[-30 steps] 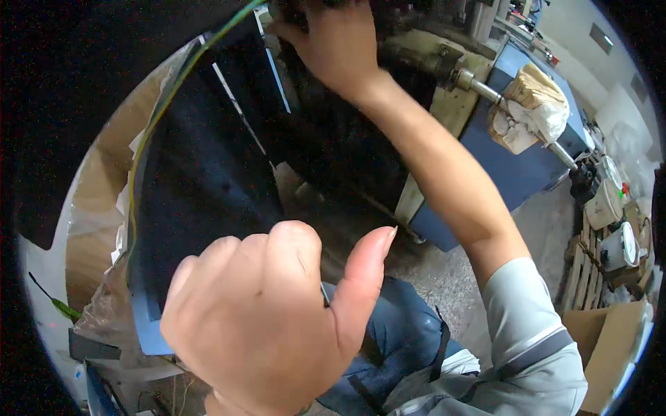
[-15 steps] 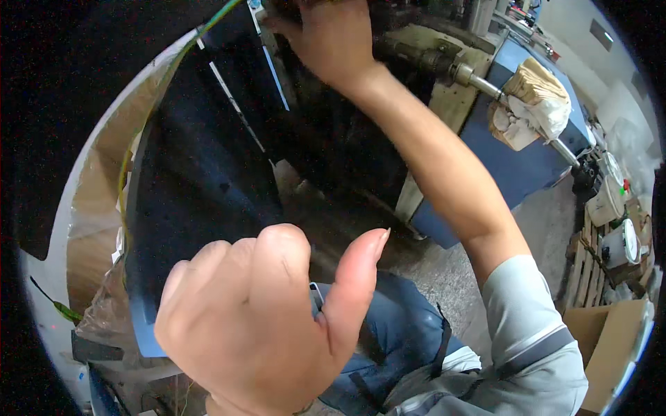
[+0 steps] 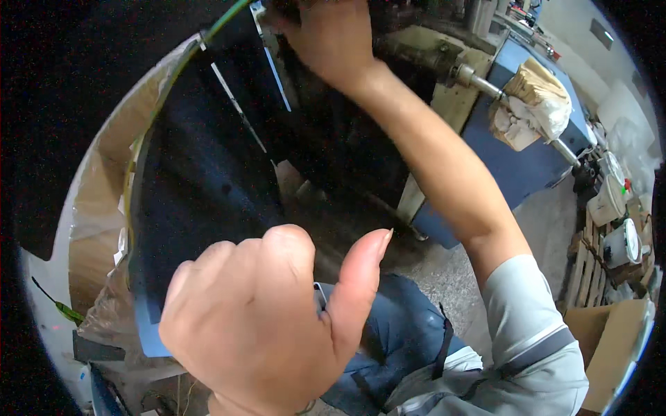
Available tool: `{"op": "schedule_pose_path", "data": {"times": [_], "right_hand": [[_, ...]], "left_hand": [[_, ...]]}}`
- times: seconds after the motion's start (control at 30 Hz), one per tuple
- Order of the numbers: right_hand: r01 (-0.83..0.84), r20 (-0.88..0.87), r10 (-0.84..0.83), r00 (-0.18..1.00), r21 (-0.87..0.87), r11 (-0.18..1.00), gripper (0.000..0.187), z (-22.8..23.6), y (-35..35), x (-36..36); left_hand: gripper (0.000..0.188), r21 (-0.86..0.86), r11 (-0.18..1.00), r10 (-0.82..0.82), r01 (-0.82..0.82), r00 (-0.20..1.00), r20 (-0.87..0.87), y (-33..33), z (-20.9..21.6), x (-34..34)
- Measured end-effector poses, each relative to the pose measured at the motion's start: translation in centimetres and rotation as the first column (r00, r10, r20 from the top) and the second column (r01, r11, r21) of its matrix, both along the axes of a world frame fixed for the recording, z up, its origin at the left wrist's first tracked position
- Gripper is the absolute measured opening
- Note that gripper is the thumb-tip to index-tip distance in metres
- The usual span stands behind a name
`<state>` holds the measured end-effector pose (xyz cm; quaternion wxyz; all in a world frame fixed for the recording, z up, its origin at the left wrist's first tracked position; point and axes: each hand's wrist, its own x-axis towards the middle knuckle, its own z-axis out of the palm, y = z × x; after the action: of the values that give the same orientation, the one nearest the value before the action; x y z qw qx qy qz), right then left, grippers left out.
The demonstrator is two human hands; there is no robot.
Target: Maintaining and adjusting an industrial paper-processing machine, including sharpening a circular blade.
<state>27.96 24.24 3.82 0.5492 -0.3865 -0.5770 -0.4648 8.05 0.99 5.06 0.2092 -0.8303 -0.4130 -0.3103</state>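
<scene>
My left hand (image 3: 250, 319) is large in the near foreground, back of the hand up. Its fingers curl under with the knuckles raised, and the thumb stands out to the right. Whatever those fingers hold is hidden beneath the hand. My right arm reaches far forward, and my right hand (image 3: 331, 41) is at the top edge, against the dark machine interior (image 3: 347, 145). Its thumb points left, near a narrow upright metal strip (image 3: 277, 76); the other fingers are lost in shadow and past the picture's edge. A dark panel (image 3: 201, 173) stands beyond my left hand.
A yellow-green cable (image 3: 149, 125) runs along the panel's left side, beside brown wrapped sheeting (image 3: 104, 187). On the right, stacked cloths (image 3: 538, 97) lie by a metal shaft (image 3: 485, 86) and a blue cabinet (image 3: 510, 152). Farther right are white buckets (image 3: 621, 243), a wooden pallet (image 3: 584, 277) and a cardboard box (image 3: 610, 333).
My left hand has shifted very slightly to the right. The cable and sheeting at the left sit a little farther right in the picture. My right hand stays in nearly the same place.
</scene>
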Motion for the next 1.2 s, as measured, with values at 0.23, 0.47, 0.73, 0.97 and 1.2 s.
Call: {"op": "schedule_pose_path", "data": {"times": [0.23, 0.47, 0.73, 0.97, 1.2], "right_hand": [[-0.002, 0.042, 0.006, 0.999, -0.092, 0.996, 0.034, -0.1, 0.3, 0.8], [-0.027, 0.041, 0.026, 0.999, 0.03, 0.999, 0.04, 0.3, 0.1, 0.3], [-0.074, 0.016, 0.074, 0.997, -0.008, 0.997, 0.037, 0.7, 0.4, -0.2], [-0.121, 0.038, 0.119, 0.992, 0.054, 0.991, 0.034, 1.4, 0.5, 0.6], [-0.134, -0.004, 0.134, 0.991, -0.002, 0.991, 0.036, 0.2, -0.1, -0.3]], "left_hand": [[0.035, -0.025, 0.999, -0.025, 0.026, 1.0, 0.015, 0.0, -0.2, 0.0], [0.034, -0.012, 1.0, -0.023, 0.024, 0.999, 0.028, 0.1, -0.2, 0.1], [0.034, -0.018, 1.0, 0.001, -0.001, 1.0, 0.027, -0.1, 0.0, 0.0], [0.035, -0.07, 0.997, -0.039, 0.042, 0.998, 0.047, 0.0, 0.1, 0.1], [0.035, -0.015, 1.0, -0.013, 0.014, 1.0, 0.022, 0.0, -0.1, 0.0]]}}
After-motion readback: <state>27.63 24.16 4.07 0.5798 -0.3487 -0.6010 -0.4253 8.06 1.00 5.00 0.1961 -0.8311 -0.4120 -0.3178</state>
